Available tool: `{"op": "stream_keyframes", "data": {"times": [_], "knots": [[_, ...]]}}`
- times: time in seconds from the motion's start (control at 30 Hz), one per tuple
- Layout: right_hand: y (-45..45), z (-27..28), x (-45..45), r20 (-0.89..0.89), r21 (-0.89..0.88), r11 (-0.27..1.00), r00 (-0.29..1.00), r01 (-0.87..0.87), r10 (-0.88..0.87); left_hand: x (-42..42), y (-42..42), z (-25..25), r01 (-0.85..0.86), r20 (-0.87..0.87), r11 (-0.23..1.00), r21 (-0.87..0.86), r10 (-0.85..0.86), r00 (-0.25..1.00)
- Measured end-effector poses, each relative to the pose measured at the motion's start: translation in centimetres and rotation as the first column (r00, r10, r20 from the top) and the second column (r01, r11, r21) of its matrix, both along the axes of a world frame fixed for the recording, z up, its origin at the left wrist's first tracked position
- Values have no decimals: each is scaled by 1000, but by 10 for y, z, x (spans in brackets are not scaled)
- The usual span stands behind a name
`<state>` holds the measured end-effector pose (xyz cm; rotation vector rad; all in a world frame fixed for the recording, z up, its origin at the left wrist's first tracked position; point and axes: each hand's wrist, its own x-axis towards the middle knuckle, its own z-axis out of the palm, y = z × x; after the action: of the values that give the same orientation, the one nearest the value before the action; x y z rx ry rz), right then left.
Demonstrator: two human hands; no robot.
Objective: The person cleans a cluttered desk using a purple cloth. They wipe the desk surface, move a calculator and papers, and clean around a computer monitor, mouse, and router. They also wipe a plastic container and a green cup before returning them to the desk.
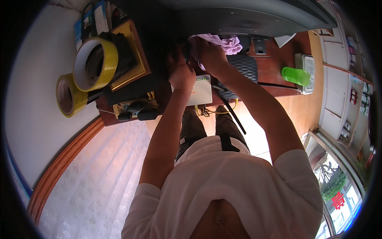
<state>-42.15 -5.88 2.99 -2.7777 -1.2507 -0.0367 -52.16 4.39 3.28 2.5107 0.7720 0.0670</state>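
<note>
My right hand [212,58] grips a pink cloth [222,41] low behind the back of a dark flat screen [253,18]. Close beside it, my left hand [182,74] reaches into deep shadow, with its fingers around or against a dark object I cannot make out. Under my left wrist sits a white network box [200,92] with small green lights. A black router [240,71] with a ridged top and long antennas lies below my right forearm. Both devices rest on a reddish-brown wooden table [276,59].
Two rolls of yellow tape [112,64] and a gold-edged frame [131,59] stand at the left. A power strip [152,103] with black plugs lies near the table edge. Yellow cables [220,112] hang there. On the right, a green cup [294,76] lies by a whitish container [310,71].
</note>
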Motion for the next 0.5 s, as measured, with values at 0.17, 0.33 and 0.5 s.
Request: {"op": "stream_keyframes", "data": {"times": [0.17, 0.33, 0.5], "knots": [[-29, 4, 4, -199, -9, 999, 979, 38, -39, -1, -1, -4, 12, -50, 998, 68, -8, 999], [-118, 46, 41, -417, 202, 963, 906, 177, -79, -4, 2, 4, 5, 22, 994, 111, -7, 1000], [-165, 45, 73, -505, 136, 799, 735, 586, -453, -5, -2, 14, 176, 227, 981, 83, -191, 955]]}}
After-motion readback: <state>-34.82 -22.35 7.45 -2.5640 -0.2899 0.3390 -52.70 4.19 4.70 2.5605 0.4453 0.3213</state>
